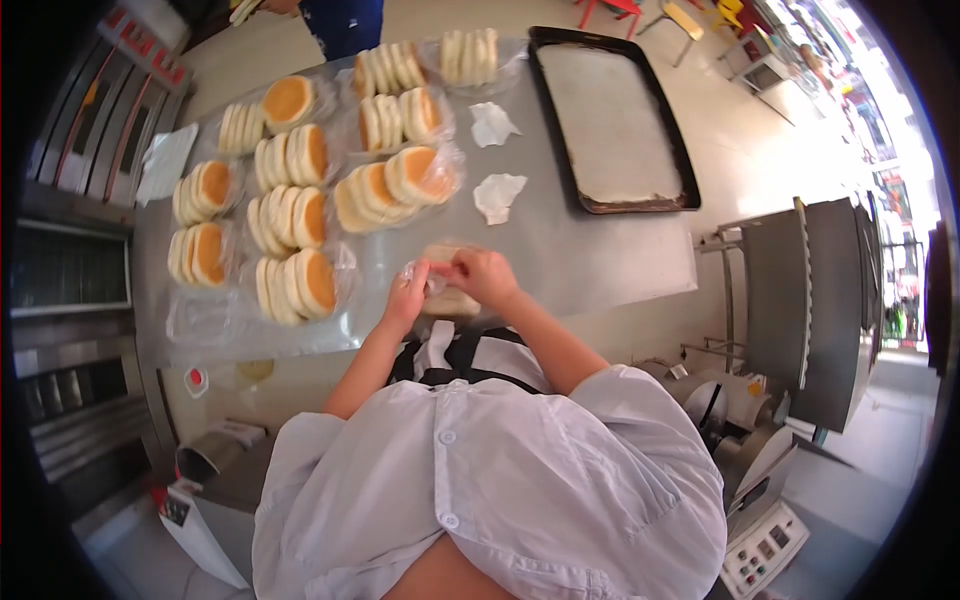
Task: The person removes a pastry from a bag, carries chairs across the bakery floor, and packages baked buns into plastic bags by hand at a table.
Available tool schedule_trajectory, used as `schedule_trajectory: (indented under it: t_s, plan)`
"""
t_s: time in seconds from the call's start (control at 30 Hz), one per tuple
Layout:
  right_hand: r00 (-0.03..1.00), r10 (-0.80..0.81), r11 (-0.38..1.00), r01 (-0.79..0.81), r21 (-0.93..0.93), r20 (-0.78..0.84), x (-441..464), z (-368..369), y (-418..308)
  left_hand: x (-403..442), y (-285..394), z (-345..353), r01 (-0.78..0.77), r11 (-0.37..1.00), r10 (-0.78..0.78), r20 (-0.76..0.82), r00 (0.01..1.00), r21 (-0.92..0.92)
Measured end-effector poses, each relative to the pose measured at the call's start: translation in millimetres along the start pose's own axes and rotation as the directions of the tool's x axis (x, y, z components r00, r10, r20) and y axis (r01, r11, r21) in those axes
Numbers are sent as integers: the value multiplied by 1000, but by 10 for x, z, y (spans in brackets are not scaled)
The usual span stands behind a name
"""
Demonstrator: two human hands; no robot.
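At the near edge of the metal table, my left hand (406,294) is closed on the gathered neck of a clear plastic bag (436,284). My right hand (484,277) pinches the same bag from the other side, its fingertips close to those of the left. Pale round breads (452,303) show below and behind my hands, apparently inside this bag; my fingers hide part of them. To the left, several clear bags hold rows of flat buns (295,287) with browned faces. The nearest stack beyond my hands is a bag of buns (385,190) leaning over on its side.
A black-rimmed baking tray (688,165) lies at the table's right end. Two crumpled white papers (497,198) rest beside it. Folded white sheets (167,165) lie at the far left. Another person (342,25) stands beyond the table. Ovens (75,265) line the left side.
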State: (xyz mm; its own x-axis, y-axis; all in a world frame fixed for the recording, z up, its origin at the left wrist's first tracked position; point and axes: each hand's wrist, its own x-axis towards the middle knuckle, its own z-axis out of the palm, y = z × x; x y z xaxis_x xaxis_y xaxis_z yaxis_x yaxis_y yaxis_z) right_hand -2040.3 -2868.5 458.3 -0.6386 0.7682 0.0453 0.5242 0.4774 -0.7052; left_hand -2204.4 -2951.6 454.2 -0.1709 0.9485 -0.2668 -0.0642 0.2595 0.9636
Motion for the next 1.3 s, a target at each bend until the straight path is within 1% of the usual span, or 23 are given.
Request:
schedule_trajectory:
  t_s: [0.03,0.17,0.23,0.3,0.33,0.37,0.4,0.43,0.47,0.5,0.57,0.6,0.63,0.7,0.73,0.77,0.8,0.83,0.9,0.97,1.03,1.27,1.3]
  plan:
    - [998,10,994,-16,-108,-54,7,-11,10,-8,-1,-49,118,985,-119,-2,993,-124]
    - [992,-28,972,-1,-233,-120,-34,-3,24,-152,-262,-93,-54,997,57,-64,996,46]
    - [981,-36,977,-6,-211,-193,-127,10,167,-188,-227,-170,-11,1000,12,-8,1000,18]
    - [965,-44,983,-5,-186,-257,-234,26,196,-188,-196,-217,22,997,-29,-101,994,-72]
    - [919,101,993,-118,-21,-382,-312,41,194,-106,-388,-301,26,997,-34,-112,993,-74]
    - [844,254,967,-204,154,-473,-347,42,186,42,-728,-425,238,954,-251,-55,966,-182]
    - [851,247,968,-197,154,-463,-360,121,272,143,-914,-491,437,856,-448,25,894,-276]
    - [799,582,727,-428,537,-151,-371,276,461,184,-822,-438,432,856,-447,14,895,-284]
    - [645,716,296,-627,720,267,-359,360,580,213,-653,-326,479,843,-477,72,876,-246]
    - [648,709,300,-633,713,277,-314,373,553,239,-569,-237,525,826,-509,128,851,-207]
    - [525,617,-243,-583,776,587,-271,461,469,299,-577,-160,507,850,-493,123,861,-142]
    - [524,609,-242,-592,769,596,-283,483,487,321,-581,-132,481,874,-470,133,872,-64]
    - [628,594,-142,-533,834,503,-313,504,503,283,-593,-89,481,874,-471,122,873,-69]
    - [728,556,-38,-458,888,400,-310,400,388,196,-480,7,251,962,-251,9,968,-105]
    - [813,556,121,-283,951,171,-291,184,128,197,-381,33,248,962,-249,2,968,-111]
    - [853,518,275,-99,956,-60,-301,47,3,158,-290,74,151,944,-144,44,989,-292]
    - [906,412,303,-34,952,-99,-323,-19,87,123,-253,122,55,883,-30,62,998,-466]
    - [912,402,304,-47,951,-84,-361,51,236,119,-316,183,49,879,-32,44,999,-474]
    - [847,479,29,-277,961,230,-424,330,595,157,-454,287,165,892,-174,18,985,-420]
    - [836,471,39,-336,941,280,-423,328,608,104,-446,356,181,895,-230,-75,970,-408]
    - [876,444,194,-299,934,188,-350,106,424,44,-503,374,138,933,-181,-101,978,-333]
    - [871,309,206,-454,867,382,-327,348,1119,-53,-373,548,134,929,-241,-291,926,-344]
    - [832,286,26,-502,865,474,-256,209,1025,-107,-321,533,107,931,-235,-349,907,-349]
